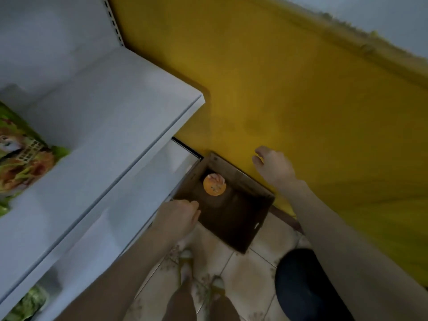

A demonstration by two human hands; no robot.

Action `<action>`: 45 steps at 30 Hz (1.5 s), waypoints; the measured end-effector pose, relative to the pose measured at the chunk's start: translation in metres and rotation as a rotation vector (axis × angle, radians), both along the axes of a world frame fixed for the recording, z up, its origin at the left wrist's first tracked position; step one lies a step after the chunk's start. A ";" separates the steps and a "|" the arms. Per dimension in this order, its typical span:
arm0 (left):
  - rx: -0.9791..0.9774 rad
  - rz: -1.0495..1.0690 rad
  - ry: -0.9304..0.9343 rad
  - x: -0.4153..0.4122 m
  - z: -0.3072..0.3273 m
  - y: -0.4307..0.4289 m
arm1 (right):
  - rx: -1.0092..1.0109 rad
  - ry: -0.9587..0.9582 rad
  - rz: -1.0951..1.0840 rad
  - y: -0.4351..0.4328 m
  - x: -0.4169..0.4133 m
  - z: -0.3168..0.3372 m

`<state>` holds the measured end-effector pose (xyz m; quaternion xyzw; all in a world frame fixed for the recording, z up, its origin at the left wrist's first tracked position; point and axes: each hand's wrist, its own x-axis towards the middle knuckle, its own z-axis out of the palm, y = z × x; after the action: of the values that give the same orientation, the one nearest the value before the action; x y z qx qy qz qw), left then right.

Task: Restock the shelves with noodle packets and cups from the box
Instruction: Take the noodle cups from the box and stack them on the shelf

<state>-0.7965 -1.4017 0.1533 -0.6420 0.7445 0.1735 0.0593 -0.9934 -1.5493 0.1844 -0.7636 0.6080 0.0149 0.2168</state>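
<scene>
1. One cardboard box [245, 181] stood open on the tiled floor [250, 274], in the corner between the white shelving and the yellow wall [301, 112].
2. One noodle cup [214, 186] with an orange lid sat upright inside the box, toward its far end. No other cup or packet showed in the dark interior.
3. The left hand [178, 218] hung at the near left rim of the box. Its fingers were curled inward. The view was blurred and showed only the back of the hand, so it could not be told whether it gripped anything.
4. The right hand [275, 167] was raised over the box's right side, in front of the yellow wall. Its fingers were loosely bent and held nothing.
5. Both hands were apart from the noodle cup.
6. Two shelf levels were plain to see, an upper shelf [111, 117] and a lower shelf [120, 218] beneath it.
7. One green noodle packet [20, 154] lay at the left end of the upper shelf. More green packaging [30, 302] showed under the lower shelf, too blurred to count.
8. Two feet stood on the tiles near the box, one foot [185, 258] ahead of the other foot [217, 283].
9. One dark rounded shape [301, 286] lay under the right forearm. What it was could not be told.
</scene>
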 end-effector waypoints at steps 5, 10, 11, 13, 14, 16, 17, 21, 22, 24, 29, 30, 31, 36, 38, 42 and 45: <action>0.089 -0.038 -0.034 0.007 -0.083 -0.042 | 0.081 0.027 -0.040 -0.009 -0.002 -0.092; 0.128 -0.009 -0.049 0.007 -0.194 -0.076 | 0.155 0.052 -0.085 -0.015 -0.009 -0.206; 0.131 0.000 -0.054 0.007 -0.220 -0.081 | 0.168 0.036 -0.109 -0.017 -0.010 -0.234; 0.136 0.034 -0.070 0.005 -0.276 -0.091 | 0.204 0.006 -0.168 -0.019 -0.011 -0.294; 0.146 0.061 -0.082 0.005 -0.296 -0.095 | 0.232 -0.009 -0.197 -0.020 -0.011 -0.314; 0.166 0.109 -0.109 0.003 -0.351 -0.107 | 0.283 -0.045 -0.243 -0.024 -0.012 -0.371; 0.164 0.127 -0.111 0.002 -0.379 -0.114 | 0.300 -0.064 -0.253 -0.027 -0.013 -0.399; 0.173 0.118 -0.111 -0.001 -0.474 -0.141 | 0.330 -0.099 -0.314 -0.043 -0.012 -0.496; 0.179 0.115 -0.114 -0.001 -0.492 -0.149 | 0.335 -0.100 -0.328 -0.048 -0.012 -0.515; 0.195 0.109 -0.130 -0.001 -0.523 -0.165 | 0.343 -0.112 -0.358 -0.059 -0.010 -0.547; 0.240 0.111 -0.150 -0.004 -0.573 -0.194 | 0.384 -0.221 -0.452 -0.081 0.004 -0.606; 0.249 0.116 -0.148 -0.005 -0.579 -0.198 | 0.402 -0.247 -0.472 -0.083 0.008 -0.615; 0.262 0.121 -0.143 -0.006 -0.583 -0.201 | 0.421 -0.288 -0.500 -0.085 0.012 -0.623; 0.333 0.117 -0.051 -0.011 -0.596 -0.202 | 0.550 -0.675 -0.839 -0.083 0.028 -0.642; 0.332 0.138 -0.016 -0.012 -0.596 -0.198 | 0.517 -0.727 -0.946 -0.079 0.030 -0.644; 0.329 0.129 0.003 -0.013 -0.580 -0.188 | 0.460 -0.593 -0.926 -0.067 0.025 -0.629; 0.300 0.098 0.031 -0.015 -0.552 -0.175 | 0.471 -0.573 -0.887 -0.056 0.016 -0.605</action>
<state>-0.8110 -1.5770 -0.3988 -0.6586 0.6790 0.2952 0.1346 -0.9771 -1.6056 -0.4202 -0.3404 0.7674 -0.1498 0.5222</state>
